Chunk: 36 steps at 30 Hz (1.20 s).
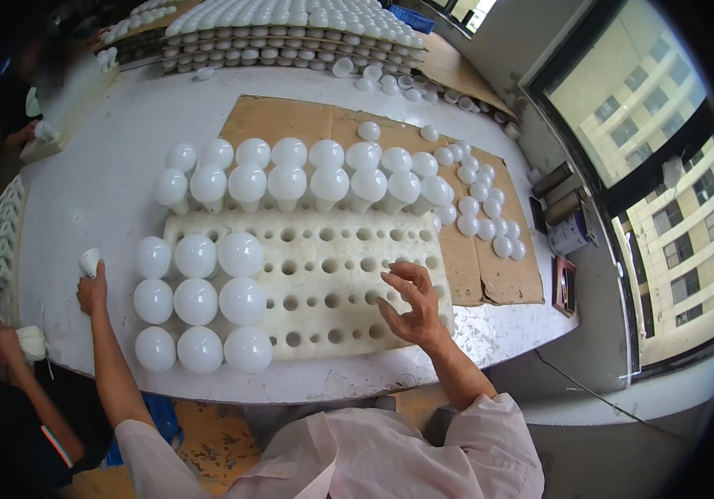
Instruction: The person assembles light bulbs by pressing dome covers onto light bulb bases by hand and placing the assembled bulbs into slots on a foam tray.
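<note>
On the left of the table my left hand (92,293) is closed on a small white bulb base (89,262), its wider end up. My right hand (414,306) hovers over the right part of a white foam tray (340,343), fingers curved and apart, with nothing in them. The tray has rows of round holes. Round white light bulbs (199,301) stand in its left part, and two more rows of bulbs (287,177) stand along its far edge.
Loose white bulb covers (479,191) lie on a cardboard sheet (507,283) at the right. Stacked layers of white covers (290,37) fill the back. At the left, another person's hand (9,345) is near a white bundle (32,343). Windows (665,183) line the right wall.
</note>
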Each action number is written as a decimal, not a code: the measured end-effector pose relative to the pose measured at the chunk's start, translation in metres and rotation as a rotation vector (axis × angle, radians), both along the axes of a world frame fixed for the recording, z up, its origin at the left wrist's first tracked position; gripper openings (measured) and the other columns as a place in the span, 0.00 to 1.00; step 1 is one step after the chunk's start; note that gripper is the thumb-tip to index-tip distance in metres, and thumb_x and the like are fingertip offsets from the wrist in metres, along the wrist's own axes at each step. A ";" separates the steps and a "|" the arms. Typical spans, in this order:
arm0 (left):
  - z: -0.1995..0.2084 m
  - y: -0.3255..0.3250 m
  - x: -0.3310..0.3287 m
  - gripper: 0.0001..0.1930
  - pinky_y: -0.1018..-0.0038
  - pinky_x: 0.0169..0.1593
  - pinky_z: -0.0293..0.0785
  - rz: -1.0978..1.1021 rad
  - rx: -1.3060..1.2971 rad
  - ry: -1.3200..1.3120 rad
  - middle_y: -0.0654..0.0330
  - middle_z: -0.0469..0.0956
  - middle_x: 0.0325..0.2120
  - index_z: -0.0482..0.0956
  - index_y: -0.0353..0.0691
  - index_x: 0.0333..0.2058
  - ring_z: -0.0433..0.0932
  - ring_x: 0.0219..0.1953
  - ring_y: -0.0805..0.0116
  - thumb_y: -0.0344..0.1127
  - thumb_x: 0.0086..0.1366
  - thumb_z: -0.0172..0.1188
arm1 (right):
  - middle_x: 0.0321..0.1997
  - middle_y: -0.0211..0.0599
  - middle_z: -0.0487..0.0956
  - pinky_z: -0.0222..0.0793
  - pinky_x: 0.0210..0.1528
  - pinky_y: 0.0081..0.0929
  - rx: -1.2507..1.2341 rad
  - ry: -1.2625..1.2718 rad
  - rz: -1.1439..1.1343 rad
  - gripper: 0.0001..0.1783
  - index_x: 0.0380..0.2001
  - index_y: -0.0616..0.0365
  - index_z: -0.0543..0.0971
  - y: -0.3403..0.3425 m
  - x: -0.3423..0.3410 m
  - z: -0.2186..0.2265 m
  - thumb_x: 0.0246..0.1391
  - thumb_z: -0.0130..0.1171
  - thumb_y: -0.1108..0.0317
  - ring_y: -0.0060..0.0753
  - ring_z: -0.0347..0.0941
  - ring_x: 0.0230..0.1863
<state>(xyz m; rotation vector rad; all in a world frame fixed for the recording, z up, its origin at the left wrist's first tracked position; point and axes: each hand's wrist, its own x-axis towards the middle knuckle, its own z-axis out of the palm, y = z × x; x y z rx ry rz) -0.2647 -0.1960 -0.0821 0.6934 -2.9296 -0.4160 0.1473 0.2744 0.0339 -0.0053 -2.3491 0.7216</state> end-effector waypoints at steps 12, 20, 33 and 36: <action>-0.029 -0.061 0.025 0.25 0.74 0.41 0.73 -0.126 1.045 0.337 0.49 0.77 0.44 0.71 0.29 0.49 0.78 0.44 0.63 0.40 0.59 0.64 | 0.51 0.43 0.72 0.71 0.46 0.31 -0.193 -0.162 -0.526 0.28 0.50 0.56 0.74 0.198 0.023 -0.062 0.42 0.65 0.74 0.41 0.71 0.48; 0.071 -0.020 0.204 0.27 0.78 0.36 0.71 -0.407 1.395 0.706 0.42 0.65 0.58 0.57 0.30 0.60 0.76 0.43 0.64 0.27 0.64 0.52 | 0.56 0.45 0.71 0.67 0.54 0.39 0.102 -0.440 -0.397 0.34 0.56 0.51 0.70 0.227 -0.019 -0.087 0.40 0.63 0.72 0.50 0.68 0.55; 0.126 0.184 0.345 0.26 0.72 0.42 0.76 -1.115 1.577 -0.099 0.49 0.78 0.43 0.71 0.30 0.50 0.79 0.41 0.68 0.27 0.50 0.64 | 0.50 0.43 0.71 0.75 0.25 0.18 -1.134 0.154 -0.257 0.38 0.63 0.52 0.59 0.212 0.037 -0.046 0.51 0.63 0.59 0.30 0.75 0.37; 0.113 0.237 0.340 0.24 0.71 0.47 0.74 -1.165 1.588 -0.182 0.55 0.79 0.41 0.73 0.32 0.48 0.78 0.42 0.71 0.28 0.51 0.66 | 0.49 0.43 0.72 0.77 0.29 0.22 -1.063 0.147 -0.040 0.41 0.64 0.53 0.57 0.175 0.036 -0.018 0.48 0.64 0.63 0.32 0.75 0.35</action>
